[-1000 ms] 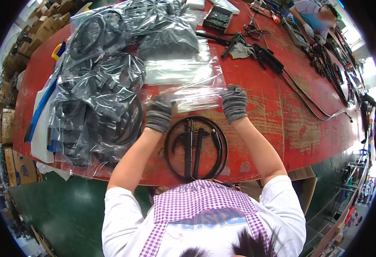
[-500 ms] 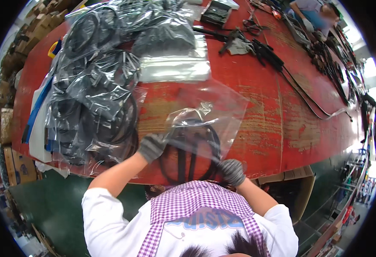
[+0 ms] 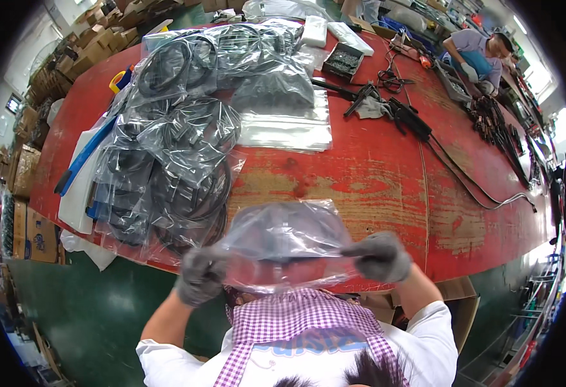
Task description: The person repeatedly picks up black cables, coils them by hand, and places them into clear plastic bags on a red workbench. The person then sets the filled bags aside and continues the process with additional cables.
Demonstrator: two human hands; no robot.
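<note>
head view: left hand (image 3: 204, 276) and right hand (image 3: 381, 258), both grey-gloved, pinch a glossy, wrinkled, see-through plastic bag (image 3: 286, 231).

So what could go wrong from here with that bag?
The left hand and right hand grip opposite sides of the clear bag, so a hard pull might tear it. It is by the near edge of the red table, so it could slip off. The left hand is also close to the bagged black coils and might nudge them.
</note>
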